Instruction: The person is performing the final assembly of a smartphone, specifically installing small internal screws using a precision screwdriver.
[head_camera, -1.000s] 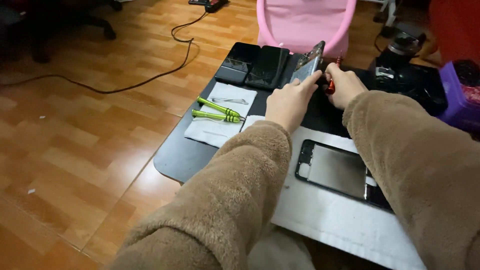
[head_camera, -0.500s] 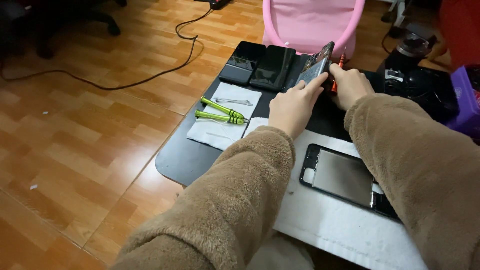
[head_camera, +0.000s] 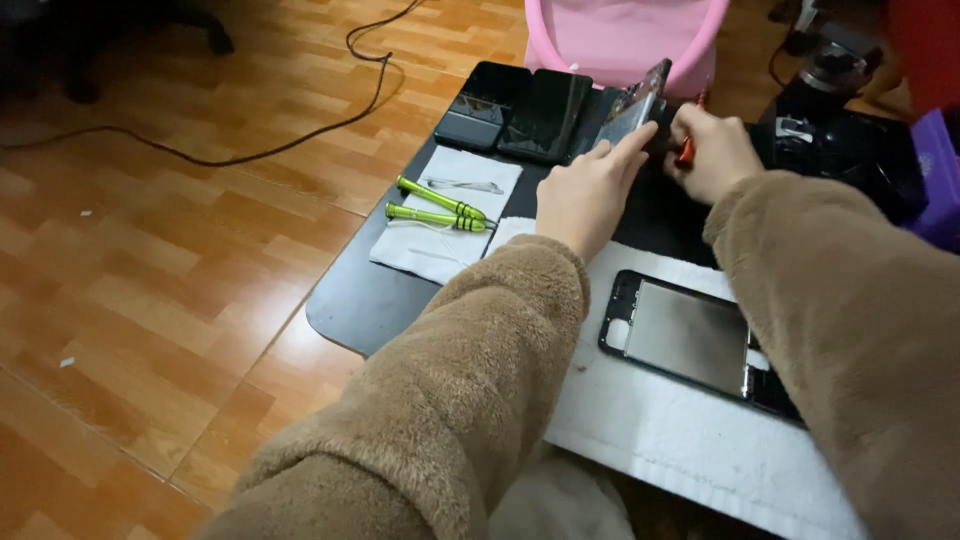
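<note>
My left hand (head_camera: 588, 190) holds a dark phone part (head_camera: 636, 104) tilted up on its edge over the black table (head_camera: 380, 295). Just to its right, my right hand (head_camera: 712, 152) is closed around a small red-handled tool (head_camera: 688, 150), its tip at the part. Both arms wear fuzzy tan sleeves. An opened phone frame (head_camera: 690, 338) lies flat on a white cloth (head_camera: 690, 440) under my right forearm.
Two green screwdrivers (head_camera: 438, 208) and metal tweezers (head_camera: 462, 185) rest on a small white cloth at the table's left. Two dark phones (head_camera: 520, 110) lie at the far edge. A pink chair (head_camera: 625, 30) stands behind; black equipment (head_camera: 850, 150) sits right. A cable (head_camera: 300, 135) crosses the wooden floor.
Both hands stay on the raised phone part and red tool with little movement. The view has shifted slightly.
</note>
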